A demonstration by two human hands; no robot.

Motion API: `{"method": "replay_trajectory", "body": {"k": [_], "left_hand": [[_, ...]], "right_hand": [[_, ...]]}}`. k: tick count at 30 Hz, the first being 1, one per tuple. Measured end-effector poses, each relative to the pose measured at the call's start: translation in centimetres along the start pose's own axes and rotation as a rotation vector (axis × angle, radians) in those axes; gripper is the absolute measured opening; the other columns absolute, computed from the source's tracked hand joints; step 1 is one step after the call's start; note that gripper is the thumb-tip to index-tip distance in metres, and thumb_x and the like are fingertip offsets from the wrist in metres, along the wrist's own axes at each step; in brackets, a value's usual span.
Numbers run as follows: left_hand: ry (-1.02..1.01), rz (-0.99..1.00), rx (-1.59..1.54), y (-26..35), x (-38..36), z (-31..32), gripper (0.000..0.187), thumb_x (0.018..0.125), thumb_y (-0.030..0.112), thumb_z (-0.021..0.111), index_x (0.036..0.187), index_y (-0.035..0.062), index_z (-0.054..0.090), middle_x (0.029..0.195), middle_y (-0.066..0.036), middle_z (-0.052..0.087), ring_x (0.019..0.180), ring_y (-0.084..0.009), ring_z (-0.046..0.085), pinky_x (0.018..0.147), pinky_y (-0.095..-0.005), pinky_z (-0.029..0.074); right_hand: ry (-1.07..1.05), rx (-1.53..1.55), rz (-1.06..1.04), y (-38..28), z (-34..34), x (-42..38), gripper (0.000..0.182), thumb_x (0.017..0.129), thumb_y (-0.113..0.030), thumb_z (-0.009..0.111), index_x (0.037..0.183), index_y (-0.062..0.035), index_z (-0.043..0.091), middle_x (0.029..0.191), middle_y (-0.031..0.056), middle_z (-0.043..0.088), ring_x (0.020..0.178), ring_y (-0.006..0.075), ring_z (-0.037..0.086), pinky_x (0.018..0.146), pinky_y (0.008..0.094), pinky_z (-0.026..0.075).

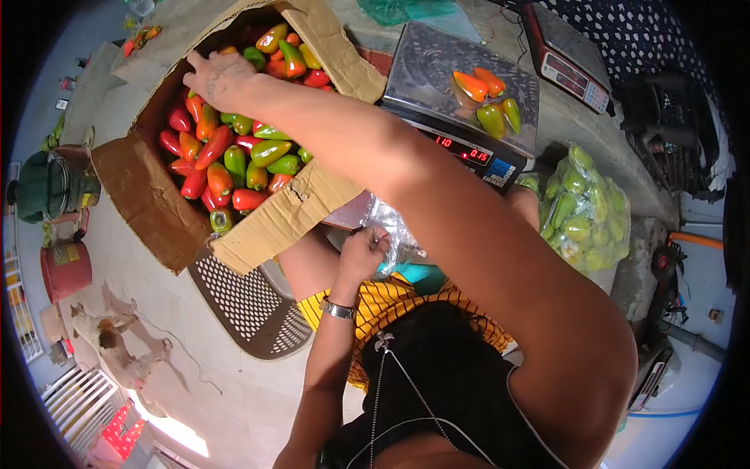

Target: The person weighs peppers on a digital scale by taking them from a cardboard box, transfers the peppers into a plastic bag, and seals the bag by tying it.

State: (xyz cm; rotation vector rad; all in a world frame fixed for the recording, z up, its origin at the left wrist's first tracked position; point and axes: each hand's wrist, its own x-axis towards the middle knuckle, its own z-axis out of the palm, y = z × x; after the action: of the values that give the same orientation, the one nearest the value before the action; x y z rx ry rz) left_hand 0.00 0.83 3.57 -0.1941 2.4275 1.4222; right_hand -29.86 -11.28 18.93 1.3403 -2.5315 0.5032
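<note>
A cardboard box (156, 211) holds many red, orange and green peppers (234, 160). My right hand (219, 78) reaches across into its far side and rests on the peppers with the fingers curled down among them; its grip is hidden. My left hand (363, 250), with a metal watch on the wrist, pinches a clear plastic bag (394, 227) close to my lap, just below the box's torn flap. A steel scale (437, 62) to the right carries several orange and green peppers (488, 102), and its red display is lit.
A clear bag full of green peppers (582, 207) sits right of the scale. A second scale (566, 55) stands at the back. A brown perforated seat (250, 301) lies under the box. On the floor at left are a dog (109, 336), a red bucket (66, 270) and a green pot (47, 187).
</note>
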Motion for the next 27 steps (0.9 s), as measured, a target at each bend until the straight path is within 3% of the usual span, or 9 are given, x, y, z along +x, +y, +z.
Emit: {"method": "replay_trajectory", "body": {"k": [4, 6, 7, 8, 11, 15, 16, 22, 27], "left_hand": [[-0.001, 0.005, -0.004, -0.2, -0.2, 0.2, 0.022, 0.091, 0.021, 0.074, 0.103, 0.0028, 0.074, 0.085, -0.022, 0.073, 0.077, -0.0343, 0.073, 0.074, -0.0423, 0.057], [0.002, -0.004, 0.009, -0.3, 0.2, 0.4, 0.022, 0.091, 0.021, 0.074, 0.103, 0.0027, 0.073, 0.086, -0.023, 0.073, 0.078, -0.0353, 0.073, 0.074, -0.0428, 0.057], [-0.003, -0.015, 0.016, -0.4, -0.1, 0.4, 0.022, 0.091, 0.022, 0.074, 0.102, 0.0027, 0.073, 0.087, -0.023, 0.073, 0.079, -0.0359, 0.073, 0.074, -0.0430, 0.057], [0.006, -0.013, 0.012, -0.6, 0.0, 0.6, 0.024, 0.091, 0.022, 0.075, 0.102, 0.0015, 0.073, 0.088, -0.024, 0.073, 0.081, -0.0375, 0.073, 0.075, -0.0439, 0.057], [0.036, 0.032, 0.023, -0.7, 0.0, 0.8, 0.023, 0.091, 0.022, 0.075, 0.101, 0.0004, 0.072, 0.088, -0.024, 0.073, 0.081, -0.0378, 0.073, 0.075, -0.0440, 0.057], [0.054, 0.083, 0.027, -2.0, 0.3, 1.5, 0.020, 0.092, 0.018, 0.073, 0.100, 0.0001, 0.072, 0.086, -0.022, 0.073, 0.078, -0.0344, 0.073, 0.072, -0.0419, 0.056], [0.048, 0.104, -0.046, -2.5, 0.6, 1.6, 0.020, 0.093, 0.018, 0.073, 0.099, 0.0001, 0.072, 0.084, -0.021, 0.073, 0.076, -0.0330, 0.072, 0.072, -0.0404, 0.056], [0.073, 0.046, 0.042, -2.2, 0.4, 1.4, 0.019, 0.092, 0.016, 0.073, 0.099, -0.0012, 0.071, 0.084, -0.021, 0.073, 0.076, -0.0291, 0.073, 0.071, -0.0383, 0.055], [0.048, 0.033, 0.027, -2.5, 0.5, 1.5, 0.016, 0.092, 0.010, 0.071, 0.100, -0.0028, 0.071, 0.086, -0.020, 0.075, 0.078, -0.0236, 0.074, 0.072, -0.0365, 0.056]], "right_hand": [[0.342, 0.308, 0.085, 1.5, -2.4, -6.5, 0.029, 0.094, -0.019, 0.072, 0.119, -0.0093, 0.062, 0.133, 0.0165, 0.058, 0.105, 0.0369, 0.069, 0.083, 0.0475, 0.060], [0.829, 0.428, 0.055, 2.5, -4.6, -11.7, 0.040, 0.086, -0.026, 0.084, 0.114, -0.0074, 0.063, 0.116, 0.0153, 0.064, 0.098, 0.0333, 0.070, 0.078, 0.0455, 0.059], [0.862, 0.383, 0.218, 2.5, -6.5, -15.5, 0.044, 0.080, -0.026, 0.090, 0.109, -0.0061, 0.064, 0.102, 0.0133, 0.067, 0.090, 0.0301, 0.071, 0.074, 0.0417, 0.059], [0.976, 0.248, 0.187, 4.1, -7.4, -18.5, 0.040, 0.080, -0.023, 0.090, 0.107, -0.0056, 0.066, 0.098, 0.0123, 0.069, 0.085, 0.0283, 0.072, 0.070, 0.0380, 0.059], [0.859, 0.108, 0.460, 7.5, -7.8, -27.7, 0.033, 0.081, -0.015, 0.088, 0.101, -0.0045, 0.064, 0.100, 0.0155, 0.067, 0.084, 0.0356, 0.068, 0.071, 0.0417, 0.058], [0.697, -0.234, 0.471, 11.4, -7.6, -34.3, 0.030, 0.081, -0.025, 0.086, 0.099, -0.0083, 0.068, 0.103, 0.0101, 0.070, 0.094, 0.0314, 0.065, 0.095, 0.0448, 0.047], [0.642, -0.301, 0.518, 11.9, -7.5, -34.9, 0.032, 0.081, -0.032, 0.084, 0.098, -0.0095, 0.069, 0.105, 0.0066, 0.070, 0.102, 0.0289, 0.061, 0.104, 0.0481, 0.038], [0.605, -0.450, 0.506, 13.3, -6.6, -36.3, 0.031, 0.082, -0.032, 0.085, 0.100, -0.0101, 0.071, 0.098, 0.0042, 0.070, 0.104, 0.0269, 0.061, 0.099, 0.0474, 0.038], [0.566, -0.491, 0.563, 13.4, -5.8, -36.6, 0.029, 0.082, -0.029, 0.084, 0.100, -0.0120, 0.070, 0.111, 0.0075, 0.065, 0.111, 0.0304, 0.058, 0.102, 0.0498, 0.037]]}}
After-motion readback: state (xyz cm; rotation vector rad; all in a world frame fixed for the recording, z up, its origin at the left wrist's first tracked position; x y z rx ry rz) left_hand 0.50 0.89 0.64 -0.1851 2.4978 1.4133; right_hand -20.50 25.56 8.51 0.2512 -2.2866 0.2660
